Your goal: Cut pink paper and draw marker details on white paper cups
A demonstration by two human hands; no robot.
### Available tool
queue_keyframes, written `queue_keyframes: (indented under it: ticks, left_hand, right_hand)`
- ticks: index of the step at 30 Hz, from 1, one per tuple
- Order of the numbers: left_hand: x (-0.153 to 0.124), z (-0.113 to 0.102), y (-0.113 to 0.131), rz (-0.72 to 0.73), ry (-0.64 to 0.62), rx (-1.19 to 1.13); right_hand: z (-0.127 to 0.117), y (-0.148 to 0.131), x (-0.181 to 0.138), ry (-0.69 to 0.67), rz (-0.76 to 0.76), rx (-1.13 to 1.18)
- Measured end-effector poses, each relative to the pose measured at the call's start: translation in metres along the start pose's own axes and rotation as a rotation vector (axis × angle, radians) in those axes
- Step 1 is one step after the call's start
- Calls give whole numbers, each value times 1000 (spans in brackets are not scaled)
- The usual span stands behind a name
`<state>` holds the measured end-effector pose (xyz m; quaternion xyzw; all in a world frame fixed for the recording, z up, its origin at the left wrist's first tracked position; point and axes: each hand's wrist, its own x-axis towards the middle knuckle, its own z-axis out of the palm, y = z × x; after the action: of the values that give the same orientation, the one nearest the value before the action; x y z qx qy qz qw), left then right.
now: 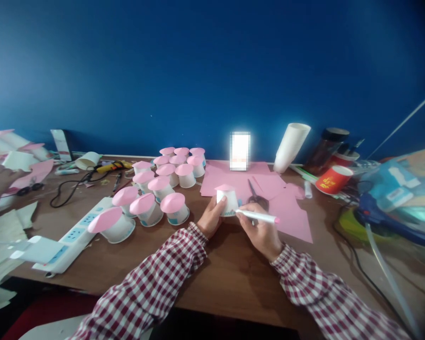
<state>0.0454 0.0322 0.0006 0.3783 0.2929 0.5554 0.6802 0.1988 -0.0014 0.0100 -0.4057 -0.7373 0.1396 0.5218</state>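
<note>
My left hand (211, 218) is closed around the side of a white paper cup (226, 200) topped with a pink paper cone, thumb across its front. In my right hand (260, 230) is a white marker pen (258, 216) with a pink end, gripped like a pen. Its tip meets or nearly meets the lower right of the cup; I cannot tell if it touches. Behind the hands lie scissors (258, 194) on pink paper sheets (293, 219). To the left, several upside-down paper cups with pink cone tops (173, 204) stand grouped on the table.
A white power strip (80, 233) lies at the left, near a black cable and a yellow-handled tool (109, 167). Against the blue wall leans a stack of white cups (292, 146). On the right are a red cup (335, 180), a dark jar (326, 150) and a blue glue gun (386, 222).
</note>
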Motion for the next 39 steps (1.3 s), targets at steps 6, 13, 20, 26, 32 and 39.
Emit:
queue_keyframes:
  ticks: [6,13,20,26,32,39]
  left_hand:
    - [0,0,-1,3,0,9]
    - [0,1,0,-2,-6,-11]
    - [0,1,0,-9,-8,-28]
    - [0,1,0,-17,7,-10]
    - [0,2,1,-12,-2,-27]
    - [-1,0,1,-42,13,-22]
  right_hand:
    - [0,0,0,5,-7,-6]
    - [0,-2,1,14,-32,-27]
    - [1,-1,1,12,-43,-40]
    - [0,-1,0,8,-38,-33]
    - [0,0,-1,35,-18,-26]
    - [0,-3,1,66,-25,-23]
